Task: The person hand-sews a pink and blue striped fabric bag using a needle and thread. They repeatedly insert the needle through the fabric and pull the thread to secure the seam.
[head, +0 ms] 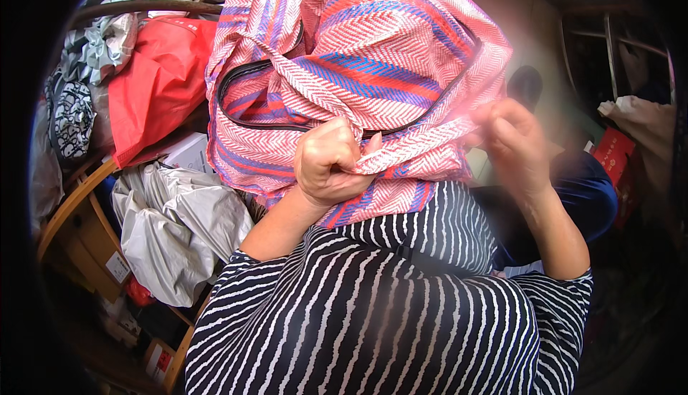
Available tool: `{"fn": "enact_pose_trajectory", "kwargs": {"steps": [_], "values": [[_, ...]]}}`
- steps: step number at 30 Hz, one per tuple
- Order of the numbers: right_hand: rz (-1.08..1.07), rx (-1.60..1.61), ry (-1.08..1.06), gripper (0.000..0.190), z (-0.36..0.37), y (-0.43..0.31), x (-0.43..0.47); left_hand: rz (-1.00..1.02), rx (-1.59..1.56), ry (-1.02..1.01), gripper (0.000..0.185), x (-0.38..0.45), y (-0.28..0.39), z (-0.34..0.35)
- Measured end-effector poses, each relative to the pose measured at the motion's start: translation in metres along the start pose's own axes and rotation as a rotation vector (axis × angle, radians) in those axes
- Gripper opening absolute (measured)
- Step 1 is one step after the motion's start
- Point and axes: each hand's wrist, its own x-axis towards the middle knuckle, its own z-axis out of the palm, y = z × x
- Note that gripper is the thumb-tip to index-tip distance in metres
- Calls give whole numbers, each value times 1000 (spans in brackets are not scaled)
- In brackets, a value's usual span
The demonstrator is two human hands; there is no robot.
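Observation:
A large woven bag (376, 72) in pink, white and blue stripes lies across my lap, with its black zipper (258, 124) partly open at the left. My left hand (330, 161) is closed on the bag's woven strap (424, 142) near the bag's front edge. Further right, my right hand (510, 137), somewhat blurred, pinches the same strap, which runs between both hands. Another stretch of strap loops over the bag's top from the upper left down to my left hand. What the bag holds is hidden.
At the left are a red bag (166, 67), a grey plastic bag (172, 223) and a curved wooden frame (75, 204) beside cardboard boxes. A red printed box (613, 153) and a pale sack (639, 121) are at the right, near a metal frame (610, 56).

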Motion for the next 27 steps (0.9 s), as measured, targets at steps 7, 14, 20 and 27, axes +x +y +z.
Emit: {"fn": "enact_pose_trajectory", "kwargs": {"steps": [7, 14, 20, 27], "values": [[-53, -28, -19, 15, 0, -1, 2, 138, 37, -83, 29, 5, -2, -4], [-248, -283, -66, 15, 12, -15, 10, 131, 122, -150, 33, 12, 3, 0], [-273, -444, -17, 13, 39, -36, 12, -311, 39, -74, 14, 22, 20, -1], [-733, -1068, -79, 11, 48, -26, 33, -769, -487, 47, 10, 33, 19, -6]]}}
